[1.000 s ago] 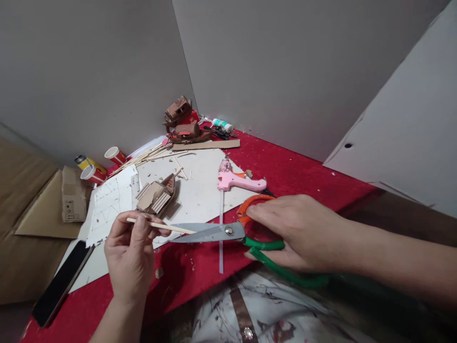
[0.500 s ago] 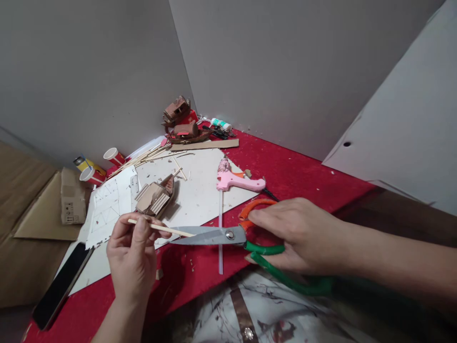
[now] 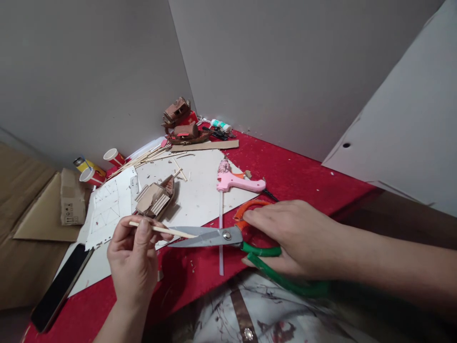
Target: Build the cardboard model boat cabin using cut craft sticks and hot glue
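Note:
My left hand (image 3: 135,252) pinches a thin pale wooden stick (image 3: 160,229) between thumb and fingers. The far end of the stick lies between the blades of a pair of scissors (image 3: 210,237). My right hand (image 3: 293,238) is wrapped round the orange and green handles of those scissors. Beyond my left hand, a small model boat (image 3: 156,197) of wood and cardboard sits on a white board (image 3: 200,166). A pink glue gun (image 3: 239,183) lies past the scissors, its clear glue stick (image 3: 221,209) running under the blades.
Two finished brown boats (image 3: 183,133) stand in the back corner near a cardboard strip (image 3: 205,145). Paper cups (image 3: 113,156), loose sticks (image 3: 143,156) and a drawing sheet (image 3: 107,205) lie at the left. A phone (image 3: 62,286) and cardboard box (image 3: 35,228) are nearer on the left.
The scissors and my right hand have shifted slightly to the left, with the blades a little farther along around the stick. My left hand has hardly moved.

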Demonstrator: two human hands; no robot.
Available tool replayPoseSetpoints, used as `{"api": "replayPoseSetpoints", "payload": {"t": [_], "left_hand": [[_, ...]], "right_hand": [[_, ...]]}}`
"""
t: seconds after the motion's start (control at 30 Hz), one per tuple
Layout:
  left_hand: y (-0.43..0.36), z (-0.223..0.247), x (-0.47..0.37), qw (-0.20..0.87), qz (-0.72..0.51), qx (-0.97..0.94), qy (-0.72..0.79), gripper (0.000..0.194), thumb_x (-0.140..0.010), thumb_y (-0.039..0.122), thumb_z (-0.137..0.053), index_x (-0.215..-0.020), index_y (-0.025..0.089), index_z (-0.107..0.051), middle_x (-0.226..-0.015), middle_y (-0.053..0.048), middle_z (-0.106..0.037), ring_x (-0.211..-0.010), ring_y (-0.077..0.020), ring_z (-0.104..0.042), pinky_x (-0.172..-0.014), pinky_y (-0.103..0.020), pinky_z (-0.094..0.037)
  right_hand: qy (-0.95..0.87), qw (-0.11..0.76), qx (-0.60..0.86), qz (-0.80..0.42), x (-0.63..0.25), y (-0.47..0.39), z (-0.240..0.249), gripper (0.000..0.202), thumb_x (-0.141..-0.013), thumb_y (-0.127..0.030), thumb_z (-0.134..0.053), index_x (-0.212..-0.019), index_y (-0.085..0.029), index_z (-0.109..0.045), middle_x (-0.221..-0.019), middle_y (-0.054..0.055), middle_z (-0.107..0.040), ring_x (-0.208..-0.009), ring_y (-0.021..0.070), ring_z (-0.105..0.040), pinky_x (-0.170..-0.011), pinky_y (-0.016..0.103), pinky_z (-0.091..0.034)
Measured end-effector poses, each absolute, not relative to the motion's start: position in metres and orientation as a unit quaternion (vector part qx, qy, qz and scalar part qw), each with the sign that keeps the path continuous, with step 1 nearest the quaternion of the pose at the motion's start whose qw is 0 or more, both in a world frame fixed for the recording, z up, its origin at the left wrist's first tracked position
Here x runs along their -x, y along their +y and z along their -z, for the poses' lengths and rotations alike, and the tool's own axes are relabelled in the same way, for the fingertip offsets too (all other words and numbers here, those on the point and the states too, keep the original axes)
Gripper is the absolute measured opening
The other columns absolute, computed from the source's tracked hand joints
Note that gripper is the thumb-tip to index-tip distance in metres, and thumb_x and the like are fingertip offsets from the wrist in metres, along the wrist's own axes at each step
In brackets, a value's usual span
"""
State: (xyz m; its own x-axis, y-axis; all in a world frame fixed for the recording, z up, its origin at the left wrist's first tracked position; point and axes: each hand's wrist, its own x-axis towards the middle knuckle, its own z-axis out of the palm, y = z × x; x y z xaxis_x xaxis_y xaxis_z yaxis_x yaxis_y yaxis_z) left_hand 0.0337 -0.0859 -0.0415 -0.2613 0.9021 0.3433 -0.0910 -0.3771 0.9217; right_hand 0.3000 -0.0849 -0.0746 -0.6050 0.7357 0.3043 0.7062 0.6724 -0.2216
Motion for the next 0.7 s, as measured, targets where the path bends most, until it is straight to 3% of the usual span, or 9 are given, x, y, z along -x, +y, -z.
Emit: {"api": "replayPoseSetpoints", "payload": {"t": [0.7], "left_hand": [[-0.087, 0.039, -0.039, 0.399, -0.681, -0.454, 0.414, 0.016, -0.073, 0.024, -0.083, -0.075, 0.017, -0.069, -0.067, 0.002, -0.064, -0.055, -0.0058, -0.057, -0.057, -0.015, -0.054]], "right_hand": [[-0.899, 0.242, 0.351, -0.096, -0.301, -0.088, 0.095, 0.028, -0.092, -0.044, -0.047, -0.083, -0.019, -0.055, -0.065, 0.004, -0.062, -0.053, 0.0174, -0.051, -0.052, 0.031, -0.030]]}}
